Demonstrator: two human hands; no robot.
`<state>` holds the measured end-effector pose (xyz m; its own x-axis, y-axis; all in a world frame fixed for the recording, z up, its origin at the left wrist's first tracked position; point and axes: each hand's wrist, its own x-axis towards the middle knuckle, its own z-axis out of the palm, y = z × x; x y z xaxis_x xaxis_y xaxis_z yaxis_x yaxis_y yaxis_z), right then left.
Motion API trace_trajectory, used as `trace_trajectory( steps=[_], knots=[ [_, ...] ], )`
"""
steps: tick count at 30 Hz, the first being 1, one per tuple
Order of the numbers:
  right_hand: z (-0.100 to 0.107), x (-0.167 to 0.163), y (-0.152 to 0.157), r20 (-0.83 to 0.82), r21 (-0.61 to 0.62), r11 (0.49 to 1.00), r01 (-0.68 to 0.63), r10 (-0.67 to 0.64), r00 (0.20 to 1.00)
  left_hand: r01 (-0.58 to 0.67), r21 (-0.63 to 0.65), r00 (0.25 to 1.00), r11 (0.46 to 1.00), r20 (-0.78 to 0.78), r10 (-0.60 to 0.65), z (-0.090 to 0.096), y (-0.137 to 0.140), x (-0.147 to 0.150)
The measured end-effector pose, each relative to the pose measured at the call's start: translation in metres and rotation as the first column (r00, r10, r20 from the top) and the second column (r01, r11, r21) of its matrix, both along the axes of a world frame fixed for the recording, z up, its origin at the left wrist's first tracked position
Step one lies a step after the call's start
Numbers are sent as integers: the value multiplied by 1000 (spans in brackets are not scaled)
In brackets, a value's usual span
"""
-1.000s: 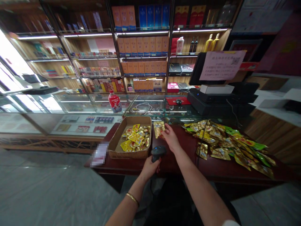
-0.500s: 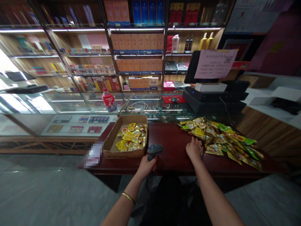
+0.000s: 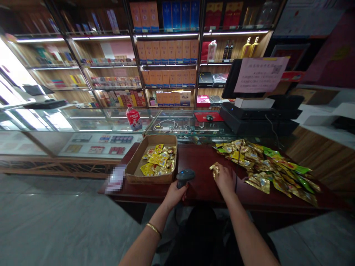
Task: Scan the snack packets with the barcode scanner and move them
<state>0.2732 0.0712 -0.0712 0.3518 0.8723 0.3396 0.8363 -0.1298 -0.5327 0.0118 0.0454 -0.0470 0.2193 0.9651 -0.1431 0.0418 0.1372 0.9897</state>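
Note:
My left hand [image 3: 175,194] is closed around the handle of a dark barcode scanner [image 3: 185,175], held over the front of the dark red table. Its head points to the right, with a small blue light on top. My right hand [image 3: 224,181] grips a gold snack packet [image 3: 214,169] just above the table, fingers closed on it. To the right lies a spread-out pile of gold, yellow and green packets [image 3: 259,166]. On the left, an open cardboard box [image 3: 152,180] holds several yellow and gold packets [image 3: 158,159].
Behind the table [image 3: 194,155] runs a glass display counter [image 3: 177,127] with a red-labelled bottle [image 3: 134,119], a white cable [image 3: 165,125] and a mouse [image 3: 209,118]. A monitor [image 3: 231,79] bearing a pink paper stands at the back right. A pixelated item [image 3: 115,179] lies left of the box.
My right hand has moved left, away from the pile, and a gold packet now shows in its fingers. The left hand keeps the scanner almost in place. The view has shifted slightly.

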Motion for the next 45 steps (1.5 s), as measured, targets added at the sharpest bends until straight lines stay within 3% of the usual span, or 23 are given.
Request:
trace_trajectory(
  steps=[2,7,13,20,28,38,45],
  knots=[
    [-6,-13,4,-184,119,989,-92,114,976,4,4,1000,1000,-6,-4,1,-1,0],
    [-25,-27,6,-454,301,952,-64,202,868,16,6,1000,1000,-25,-16,1,-1,-1],
    [-38,-14,5,-593,333,941,-51,251,765,33,-7,998,999,-53,-34,2,-2,-2],
    [-48,-14,7,-585,342,933,-113,305,752,79,-14,995,997,-61,-80,3,-3,-5],
    [-41,-17,3,-427,412,885,-216,397,812,98,-6,993,995,-60,-98,8,-4,-5],
    [-38,-18,3,-458,403,899,-174,363,811,76,19,994,997,-77,-74,3,-4,-5],
    [-38,-20,3,-576,359,926,-118,320,752,67,16,996,998,-63,-66,0,-3,-4]
  ],
)
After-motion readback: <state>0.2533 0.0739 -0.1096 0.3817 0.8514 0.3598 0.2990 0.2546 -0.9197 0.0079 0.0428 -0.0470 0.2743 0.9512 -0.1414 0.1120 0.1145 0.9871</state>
